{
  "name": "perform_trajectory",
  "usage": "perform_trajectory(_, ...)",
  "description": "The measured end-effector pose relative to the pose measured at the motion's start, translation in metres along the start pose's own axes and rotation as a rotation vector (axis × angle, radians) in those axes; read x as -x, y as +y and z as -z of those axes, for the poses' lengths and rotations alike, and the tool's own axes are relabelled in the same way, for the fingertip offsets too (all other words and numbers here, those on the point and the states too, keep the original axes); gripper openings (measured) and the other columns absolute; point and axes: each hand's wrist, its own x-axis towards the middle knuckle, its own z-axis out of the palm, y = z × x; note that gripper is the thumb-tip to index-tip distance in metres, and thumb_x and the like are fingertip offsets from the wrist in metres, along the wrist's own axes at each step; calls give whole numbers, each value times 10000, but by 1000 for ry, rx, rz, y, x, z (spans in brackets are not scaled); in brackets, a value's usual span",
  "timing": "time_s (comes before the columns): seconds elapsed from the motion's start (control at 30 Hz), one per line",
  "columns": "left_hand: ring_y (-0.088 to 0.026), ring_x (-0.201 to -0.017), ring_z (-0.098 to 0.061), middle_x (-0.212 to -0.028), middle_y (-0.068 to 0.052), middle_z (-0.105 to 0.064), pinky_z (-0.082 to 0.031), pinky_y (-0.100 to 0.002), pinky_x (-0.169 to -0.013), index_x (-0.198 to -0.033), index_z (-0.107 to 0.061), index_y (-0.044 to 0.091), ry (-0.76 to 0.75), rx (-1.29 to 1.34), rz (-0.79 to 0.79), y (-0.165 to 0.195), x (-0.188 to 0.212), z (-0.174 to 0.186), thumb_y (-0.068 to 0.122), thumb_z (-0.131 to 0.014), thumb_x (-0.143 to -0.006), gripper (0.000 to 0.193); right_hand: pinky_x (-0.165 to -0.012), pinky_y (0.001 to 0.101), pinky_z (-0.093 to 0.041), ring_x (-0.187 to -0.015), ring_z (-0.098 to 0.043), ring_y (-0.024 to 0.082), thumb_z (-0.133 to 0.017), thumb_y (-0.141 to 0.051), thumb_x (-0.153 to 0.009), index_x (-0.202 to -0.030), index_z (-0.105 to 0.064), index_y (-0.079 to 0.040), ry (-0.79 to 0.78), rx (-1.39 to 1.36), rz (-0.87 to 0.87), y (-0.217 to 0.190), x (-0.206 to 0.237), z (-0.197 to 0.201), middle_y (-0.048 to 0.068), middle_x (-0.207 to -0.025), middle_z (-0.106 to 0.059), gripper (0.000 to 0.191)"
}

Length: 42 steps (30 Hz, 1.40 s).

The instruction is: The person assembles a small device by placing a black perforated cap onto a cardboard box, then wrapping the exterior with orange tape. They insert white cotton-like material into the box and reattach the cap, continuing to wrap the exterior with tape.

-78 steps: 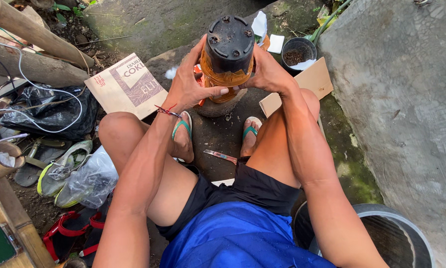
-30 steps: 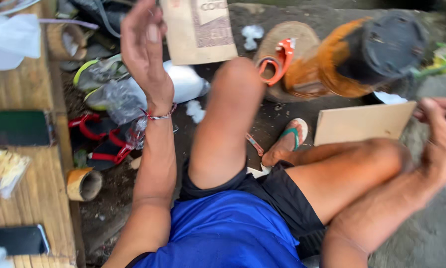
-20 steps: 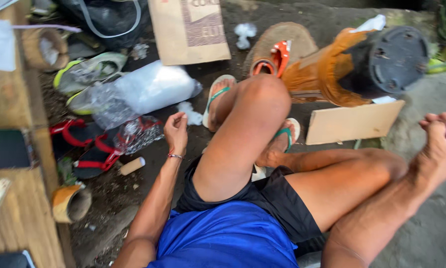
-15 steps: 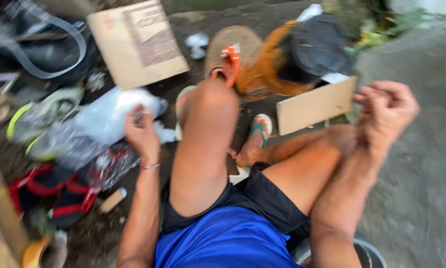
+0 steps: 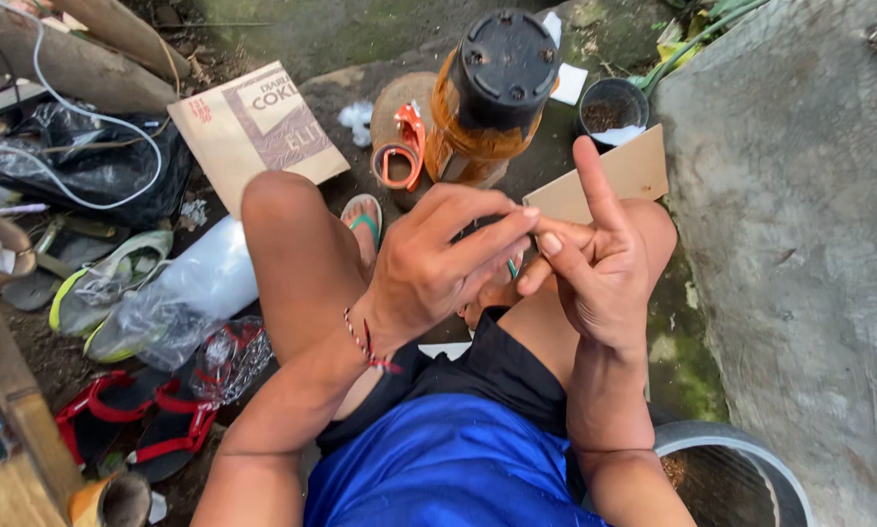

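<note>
head view, looking down past bent knees: the left hand (image 5: 438,268) and the right hand (image 5: 599,263) meet in front of the body, above the lap. the left hand's fingertips (image 5: 524,217) are pinched together against the side of the right hand's middle finger, just under the raised index finger; the right hand is loosely open, fingers half curled, palm turned inward. whether something tiny sits in that pinch i cannot tell — nothing shows between the fingertips. both hands hold no tool.

as a judgement, the step in hand looks like tending to the right hand's finger — picking or rubbing at a spot on it — while the work on the ground waits. the next move seems to call for a fine, steady pinch and the right hand kept turned to the light.

just beyond the hands, on the ground between the feet, stands the orange bottle (image 5: 477,117), upright, with a black cap on top facing the camera; what it holds is hidden. an orange tape dispenser (image 5: 401,151) lies touching its left side on a round stone. near the far edge of the ground a small black pot (image 5: 609,109) holds dark soil with a scrap of white paper on its rim. a piece of cardboard (image 5: 614,176) rests by the right knee. a grey basin (image 5: 731,473) sits at the near right corner; its inside looks dark, contents unclear. a clear plastic bag (image 5: 189,293) lies left of the knee.
</note>
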Motion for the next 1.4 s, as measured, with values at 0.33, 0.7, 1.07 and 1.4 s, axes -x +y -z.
perform_trajectory(0.33,-274,-1012,-698,-1142,-106,-670,-579,-356,-854,-1159,-669,-3,-113,-165,-48,-3,8,5,40,-781,-885,299,-883,286,-605,-870,-759,163,-490,31,-1077,-1684,145,-159,-72,280,-19,-17,3,-16,302,-1394,-649,898)
perform_trajectory(0.7,-297,-899,-620,-1029,-118,-593,-527,-410,-804,-1064,-560,22,-54,-274,-135,-28,18,-9,39,-748,-861,277,-772,320,-631,-916,-768,246,-510,-28,-1051,-1651,239,-221,-136,31,-77,-8,-5,-19,360,-1422,-580,979)
perform_trajectory(1.07,-224,-926,-742,-1060,-144,-744,-605,-310,-813,-1011,-626,-1,249,46,447,-53,73,0,-10,-701,-938,106,-762,297,-622,-1129,-747,299,-640,94,-1064,-1367,-639,26,266,-58,272,-6,-2,47,251,-1258,-670,311)
perform_trajectory(1.4,-297,-800,-745,-832,-109,-767,-569,-387,-734,-990,-712,35,-138,-263,839,-168,97,-69,162,-877,-790,289,-697,284,-582,-769,-707,165,-780,32,-1025,-1023,-680,62,562,377,295,50,-42,121,145,-900,-735,105)
